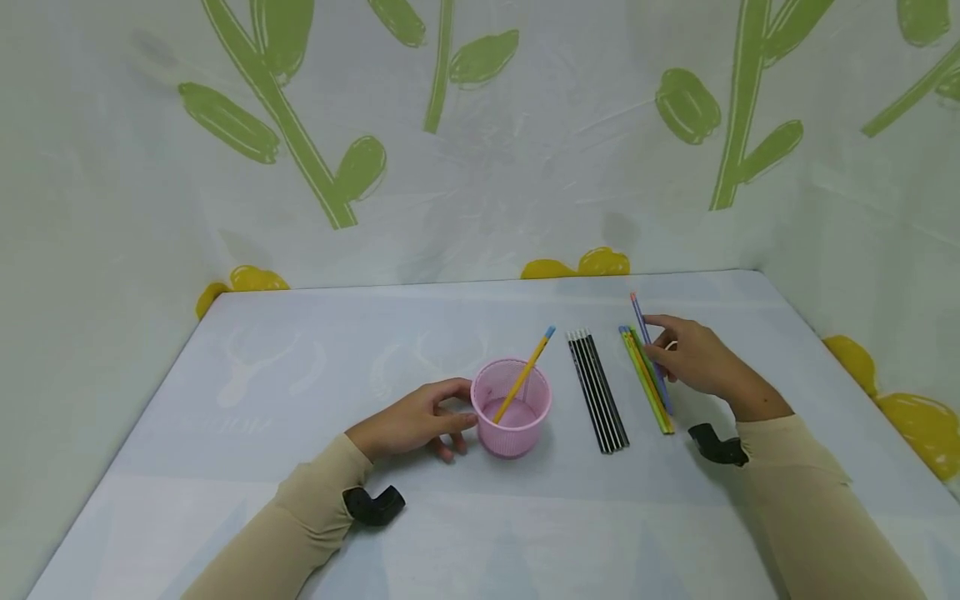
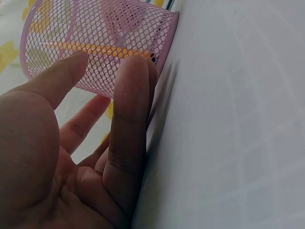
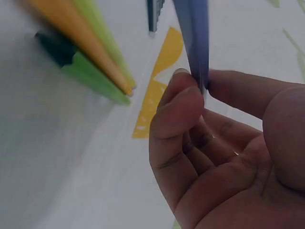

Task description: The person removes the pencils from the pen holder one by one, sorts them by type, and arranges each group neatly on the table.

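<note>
A pink mesh pencil cup [image 1: 512, 446] stands upright on the table with a yellow pencil [image 1: 525, 375] leaning inside it. At the cup's left side is my left hand [image 1: 416, 421], its relaxed fingers reaching to the wall; the left wrist view shows the thumb and a finger [image 2: 131, 88] overlapping the mesh. My right hand [image 1: 693, 354] pinches a blue-purple pencil [image 1: 641, 321] between thumb and fingers, and the right wrist view shows this pencil [image 3: 194, 38] from close by. Beside that hand lie yellow and green pencils [image 1: 647, 379] in a row.
Several black pencils [image 1: 597, 392] lie side by side between the cup and the coloured pencils. The white table [image 1: 225, 467] ends at a pale wall [image 1: 487, 208] with green and yellow plant pictures. A black band piece [image 1: 717, 446] hangs at the right wrist.
</note>
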The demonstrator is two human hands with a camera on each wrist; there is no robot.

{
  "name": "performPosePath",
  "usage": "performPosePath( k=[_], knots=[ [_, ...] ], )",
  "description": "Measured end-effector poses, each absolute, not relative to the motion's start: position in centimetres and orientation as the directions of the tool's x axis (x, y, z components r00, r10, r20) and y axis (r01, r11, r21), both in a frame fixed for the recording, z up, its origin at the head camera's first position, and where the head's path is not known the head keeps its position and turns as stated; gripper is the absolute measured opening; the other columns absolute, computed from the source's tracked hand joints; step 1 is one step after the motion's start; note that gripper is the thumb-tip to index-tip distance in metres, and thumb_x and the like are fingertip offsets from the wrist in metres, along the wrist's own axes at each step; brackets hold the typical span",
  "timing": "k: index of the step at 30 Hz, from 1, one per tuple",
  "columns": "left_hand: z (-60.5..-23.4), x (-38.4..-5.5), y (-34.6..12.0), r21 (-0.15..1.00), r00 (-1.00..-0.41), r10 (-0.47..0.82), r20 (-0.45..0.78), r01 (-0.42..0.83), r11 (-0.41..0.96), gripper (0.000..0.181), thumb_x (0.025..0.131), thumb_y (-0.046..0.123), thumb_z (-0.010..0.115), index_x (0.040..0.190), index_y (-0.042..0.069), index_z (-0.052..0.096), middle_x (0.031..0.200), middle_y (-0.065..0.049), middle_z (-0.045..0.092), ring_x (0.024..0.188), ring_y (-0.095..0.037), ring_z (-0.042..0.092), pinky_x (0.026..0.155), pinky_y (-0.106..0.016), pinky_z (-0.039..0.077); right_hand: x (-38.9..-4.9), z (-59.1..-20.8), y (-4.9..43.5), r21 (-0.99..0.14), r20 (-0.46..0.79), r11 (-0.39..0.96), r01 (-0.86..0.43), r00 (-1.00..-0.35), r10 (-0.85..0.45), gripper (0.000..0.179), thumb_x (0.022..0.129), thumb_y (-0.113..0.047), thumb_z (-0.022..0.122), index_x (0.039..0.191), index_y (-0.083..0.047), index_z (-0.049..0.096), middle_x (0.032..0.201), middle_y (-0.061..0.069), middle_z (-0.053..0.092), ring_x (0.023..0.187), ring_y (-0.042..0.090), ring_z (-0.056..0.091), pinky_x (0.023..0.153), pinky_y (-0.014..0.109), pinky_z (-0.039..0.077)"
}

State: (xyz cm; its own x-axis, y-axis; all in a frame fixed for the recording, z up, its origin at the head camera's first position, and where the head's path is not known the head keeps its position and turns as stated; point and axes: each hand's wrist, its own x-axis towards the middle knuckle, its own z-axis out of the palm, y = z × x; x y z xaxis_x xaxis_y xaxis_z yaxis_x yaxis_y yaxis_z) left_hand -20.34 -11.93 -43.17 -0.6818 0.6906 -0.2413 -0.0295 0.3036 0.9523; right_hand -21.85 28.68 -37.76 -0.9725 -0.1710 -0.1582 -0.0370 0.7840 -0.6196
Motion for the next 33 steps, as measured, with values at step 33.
performPosePath(
  k=[33],
  knots=[
    [-43.4,-20.5,-11.9,0.954,-0.676,0.695,-0.245,-0.039,0.299,0.048,0.099,0.029,0.066,0.142,0.019,0.049,0.141,-0.006,0.053,0.084,-0.023,0.071,0.068,-0.039,0.063,-22.7,-40.1,30.8,-0.524,-0.305,0.852,-0.017,-0.930,-0.206,0.058,0.097,-0.015,0.061,0.144,0.013,0.040,0.092,0.015,0.068,0.064,0.016,0.062,0.058,0.030,0.052]
  ],
)
